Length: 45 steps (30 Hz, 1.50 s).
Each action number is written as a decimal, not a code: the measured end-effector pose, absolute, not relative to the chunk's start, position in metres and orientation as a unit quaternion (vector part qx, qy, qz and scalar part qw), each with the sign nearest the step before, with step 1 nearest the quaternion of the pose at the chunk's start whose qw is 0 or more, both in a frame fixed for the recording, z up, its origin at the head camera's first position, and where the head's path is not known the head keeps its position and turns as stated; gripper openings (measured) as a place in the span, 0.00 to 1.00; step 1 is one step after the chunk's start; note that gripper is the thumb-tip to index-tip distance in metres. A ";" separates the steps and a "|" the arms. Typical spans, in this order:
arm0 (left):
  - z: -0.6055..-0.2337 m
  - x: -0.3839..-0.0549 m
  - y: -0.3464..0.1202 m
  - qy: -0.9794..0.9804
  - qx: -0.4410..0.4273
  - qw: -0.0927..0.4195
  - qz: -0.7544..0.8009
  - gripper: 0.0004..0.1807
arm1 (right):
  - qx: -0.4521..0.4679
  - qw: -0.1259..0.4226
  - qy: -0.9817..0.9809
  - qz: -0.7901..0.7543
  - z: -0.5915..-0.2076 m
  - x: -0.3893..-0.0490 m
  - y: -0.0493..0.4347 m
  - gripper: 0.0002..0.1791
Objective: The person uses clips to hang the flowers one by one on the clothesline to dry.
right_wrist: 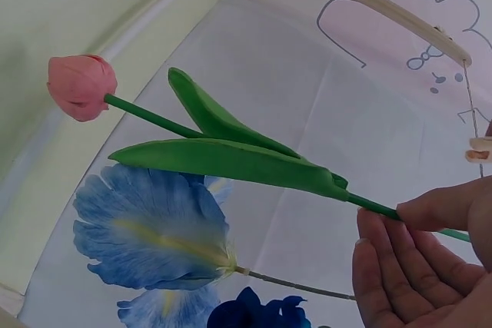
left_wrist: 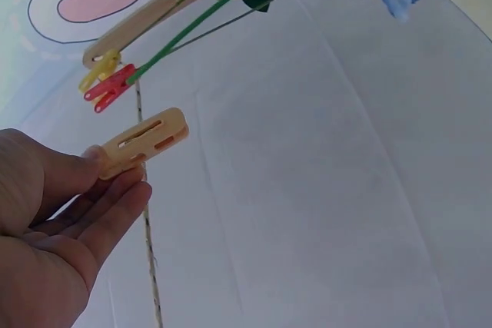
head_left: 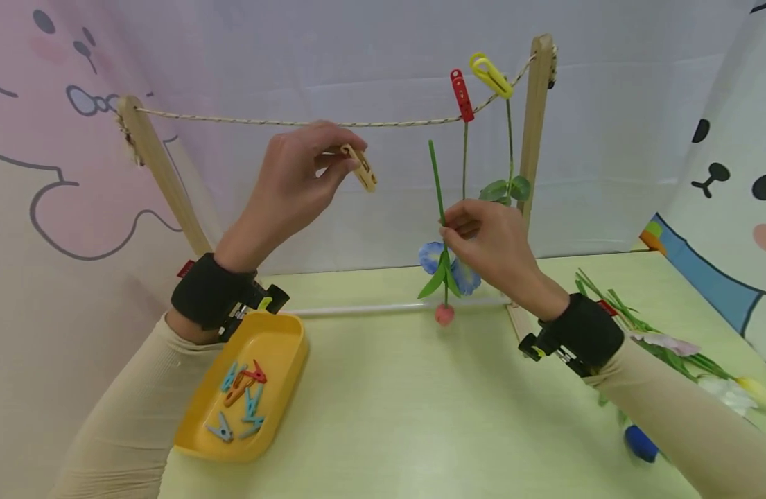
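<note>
My left hand [head_left: 310, 163] pinches a tan clothespin [head_left: 361, 170] by one end, just below the rope [head_left: 251, 123]. In the left wrist view the thumb and fingers hold this clothespin [left_wrist: 146, 144] with its far end free. My right hand [head_left: 491, 235] pinches the green stem of a pink artificial tulip [right_wrist: 82, 87], which hangs head down with its stem end up below the rope. Behind it a blue flower [right_wrist: 154, 228] hangs from the rope under a red clothespin [head_left: 462, 95]. A yellow clothespin [head_left: 491, 75] holds another stem near the right post.
The rope runs between two wooden posts, the left post [head_left: 164, 173] and the right post [head_left: 535, 125]. A yellow tray [head_left: 289, 374] with several colored clothespins stands at left. Several artificial flowers [head_left: 663, 343] lie on the table at right, partly under the right sleeve.
</note>
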<state>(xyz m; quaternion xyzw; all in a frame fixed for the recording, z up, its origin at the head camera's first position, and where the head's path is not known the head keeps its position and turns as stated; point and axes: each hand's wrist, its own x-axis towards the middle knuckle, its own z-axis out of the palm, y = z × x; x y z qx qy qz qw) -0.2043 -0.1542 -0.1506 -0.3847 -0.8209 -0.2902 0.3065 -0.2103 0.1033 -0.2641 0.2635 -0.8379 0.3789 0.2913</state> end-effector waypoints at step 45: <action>-0.107 -0.223 -0.090 -0.795 -0.351 0.338 -0.362 0.09 | 0.236 0.295 -0.835 0.400 -0.243 -0.238 0.088 0.08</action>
